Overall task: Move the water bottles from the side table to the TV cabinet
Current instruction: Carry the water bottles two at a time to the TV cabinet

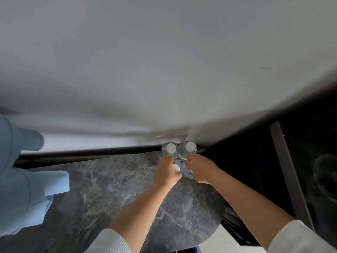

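Head view is showing the left hand [166, 170] and right hand [199, 168] each curling fingers around an upright near water bottle [177, 168], two more bottles [170, 149] standing just beyond on the marble table [118, 189]

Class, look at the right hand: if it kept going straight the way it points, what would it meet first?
Probably the far right bottle, directly beyond the right hand; past that, the wall.

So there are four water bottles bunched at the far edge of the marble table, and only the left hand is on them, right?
Not quite. The head view shows both hands on them: the left hand grips one near bottle and the right hand grips the other near bottle. The four bottles are indeed bunched at the far edge of the marble table.
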{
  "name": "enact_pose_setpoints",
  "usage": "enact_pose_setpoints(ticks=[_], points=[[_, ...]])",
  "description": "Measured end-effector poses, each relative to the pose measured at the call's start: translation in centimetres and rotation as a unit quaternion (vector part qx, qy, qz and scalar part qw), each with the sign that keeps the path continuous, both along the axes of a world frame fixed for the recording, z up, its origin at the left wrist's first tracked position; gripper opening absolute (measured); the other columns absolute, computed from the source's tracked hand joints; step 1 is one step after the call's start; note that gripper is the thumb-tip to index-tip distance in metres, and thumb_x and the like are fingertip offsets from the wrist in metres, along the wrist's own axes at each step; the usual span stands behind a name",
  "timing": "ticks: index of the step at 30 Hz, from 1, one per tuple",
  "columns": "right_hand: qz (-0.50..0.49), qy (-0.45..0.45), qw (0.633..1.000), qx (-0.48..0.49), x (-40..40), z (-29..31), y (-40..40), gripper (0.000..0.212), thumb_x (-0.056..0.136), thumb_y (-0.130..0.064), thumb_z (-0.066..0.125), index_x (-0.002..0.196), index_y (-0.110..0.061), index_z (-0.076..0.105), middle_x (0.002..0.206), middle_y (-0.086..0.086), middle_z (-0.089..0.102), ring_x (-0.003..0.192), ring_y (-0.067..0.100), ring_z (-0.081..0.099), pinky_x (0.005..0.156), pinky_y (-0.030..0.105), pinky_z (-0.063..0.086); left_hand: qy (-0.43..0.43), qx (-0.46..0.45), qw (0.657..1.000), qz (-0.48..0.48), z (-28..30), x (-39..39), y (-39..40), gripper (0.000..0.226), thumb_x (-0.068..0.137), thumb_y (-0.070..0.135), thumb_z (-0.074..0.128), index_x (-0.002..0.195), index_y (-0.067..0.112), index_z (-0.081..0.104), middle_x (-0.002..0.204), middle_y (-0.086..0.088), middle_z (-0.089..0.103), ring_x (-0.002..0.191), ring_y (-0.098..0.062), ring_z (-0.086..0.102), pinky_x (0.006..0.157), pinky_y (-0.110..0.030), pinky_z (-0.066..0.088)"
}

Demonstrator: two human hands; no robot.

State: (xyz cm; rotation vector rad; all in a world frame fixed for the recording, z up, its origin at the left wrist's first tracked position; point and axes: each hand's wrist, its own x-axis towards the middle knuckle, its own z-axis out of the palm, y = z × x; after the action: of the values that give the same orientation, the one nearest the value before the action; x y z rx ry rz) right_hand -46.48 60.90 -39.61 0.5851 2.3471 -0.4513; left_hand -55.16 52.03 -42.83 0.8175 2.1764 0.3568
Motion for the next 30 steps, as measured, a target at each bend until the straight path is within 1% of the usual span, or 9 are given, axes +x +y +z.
enact_pose_setpoints(ticks=[4,8,11,14,18,21,25,28,30], points=[[0.009,0.014,1.0,-0.002,-0.1,-0.5,0.3,0.031,0.089,0.001,0.048,0.12,-0.001,0.053,0.13,0.012,0.047,0.114,0.03,0.051,0.085,0.036,0.047,-0.005,-0.007,1.0,0.006,-0.3,0.0,0.0,0.036,0.082,0.015,0.064,0.115,0.005,0.053,0.123,-0.01,0.052,0.108,-0.025,0.057,0.088,-0.029,0.047],[0.009,0.027,1.0,-0.001,0.6,-1.2,0.0,0.034,0.09,0.002,0.045,0.123,-0.001,0.051,0.134,0.011,0.043,0.122,0.028,0.041,0.094,0.035,0.046,-0.007,-0.016,1.0,-0.013,-0.5,0.0,-0.2,0.037,0.084,0.016,0.063,0.117,0.006,0.051,0.124,-0.01,0.049,0.108,-0.025,0.057,0.085,-0.027,0.046],[-0.017,0.045,0.999,0.002,1.0,-1.4,-0.3,0.034,0.09,0.003,0.046,0.123,-0.003,0.052,0.135,0.008,0.041,0.125,0.026,0.037,0.093,0.031,0.044,0.003,-0.022,0.999,-0.037,-0.3,0.0,-0.1,0.038,0.086,0.018,0.062,0.119,0.007,0.048,0.127,-0.009,0.046,0.108,-0.025,0.057,0.086,-0.027,0.047],[-0.039,0.055,0.998,0.004,1.3,-1.3,-0.3,0.04,0.09,0.001,0.047,0.129,-0.005,0.048,0.136,0.009,0.042,0.125,0.025,0.039,0.095,0.031,0.044,0.02,-0.023,0.997,-0.068,0.2,0.1,-0.3,0.045,0.087,0.025,0.061,0.125,0.01,0.045,0.13,-0.009,0.045,0.112,-0.023,0.057,0.09,-0.03,0.049],[-0.047,0.05,0.998,0.014,1.4,0.1,-0.3,0.044,0.091,-0.004,0.043,0.135,-0.012,0.041,0.14,0.008,0.041,0.126,0.027,0.042,0.096,0.037,0.045,0.046,-0.007,0.996,-0.073,1.5,-0.1,-1.2,0.046,0.09,0.036,0.056,0.128,0.012,0.045,0.129,-0.008,0.049,0.112,-0.023,0.057,0.09,-0.031,0.049],[-0.012,0.053,0.998,0.032,1.2,1.7,-0.6,0.045,0.093,-0.01,0.041,0.138,-0.013,0.036,0.143,0.01,0.038,0.129,0.028,0.04,0.098,0.039,0.045,0.074,0.012,0.996,-0.047,3.2,-0.5,-2.7,0.037,0.094,0.034,0.048,0.122,0.01,0.052,0.125,-0.008,0.053,0.115,-0.023,0.053,0.095,-0.031,0.046],[0.092,0.073,0.991,0.059,0.0,4.4,-1.3,0.039,0.093,-0.011,0.04,0.132,-0.007,0.043,0.139,0.011,0.042,0.126,0.028,0.041,0.098,0.037,0.042,0.155,0.04,0.987,0.014,6.0,-1.6,-6.1,0.03,0.098,0.023,0.039,0.11,0.006,0.06,0.116,-0.004,0.061,0.114,-0.02,0.053,0.089,-0.027,0.044],[0.168,0.112,0.977,0.065,-1.8,6.8,-3.2,0.036,0.092,-0.012,0.041,0.126,-0.005,0.049,0.131,0.012,0.049,0.123,0.028,0.044,0.098,0.039,0.044,0.205,0.024,0.976,0.071,8.2,-2.0,-10.5,0.029,0.096,0.018,0.039,0.109,0.007,0.062,0.114,-0.005,0.064,0.111,-0.019,0.054,0.087,-0.026,0.045],[0.211,0.137,0.965,0.071,-3.4,8.0,-5.1,0.034,0.092,-0.011,0.041,0.123,-0.004,0.052,0.126,0.013,0.052,0.12,0.028,0.047,0.095,0.038,0.046,0.223,0.003,0.969,0.108,9.5,-2.1,-14.1,0.029,0.095,0.018,0.04,0.112,0.008,0.062,0.114,-0.005,0.064,0.11,-0.019,0.055,0.088,-0.027,0.047]])
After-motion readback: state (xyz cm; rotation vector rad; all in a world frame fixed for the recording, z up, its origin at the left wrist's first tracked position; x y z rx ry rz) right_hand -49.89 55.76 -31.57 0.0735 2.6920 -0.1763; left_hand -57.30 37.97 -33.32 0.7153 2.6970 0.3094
